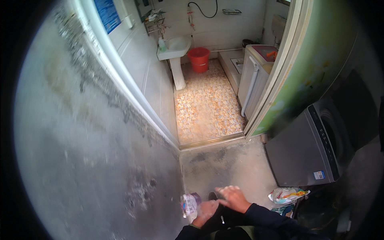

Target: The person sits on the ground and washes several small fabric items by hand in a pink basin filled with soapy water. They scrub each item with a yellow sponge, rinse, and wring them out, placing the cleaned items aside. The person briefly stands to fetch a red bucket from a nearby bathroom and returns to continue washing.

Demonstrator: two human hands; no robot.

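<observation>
Low in the view, my left hand [207, 209] and my right hand [235, 198] are close together in front of my body. A pale, translucent film, perhaps thin plastic, seems to lie over my left hand, but blur hides its shape. Right beside that hand is a purple and white printed plastic package [189, 205]; whether the hand grips it or only overlaps it is unclear. My right hand has its fingers stretched and its thumb apart, with the thumb tip at the left hand's fingers. Nothing shows in its grasp.
Ahead, a doorway with a metal sill [213, 141] opens onto a bathroom with a pedestal sink [175, 48], a red bucket [198, 60] and a white washing machine [253, 75]. A grey washing machine [300, 150] and a printed plastic bag [288, 195] stand right. A concrete wall [120, 168] rises left.
</observation>
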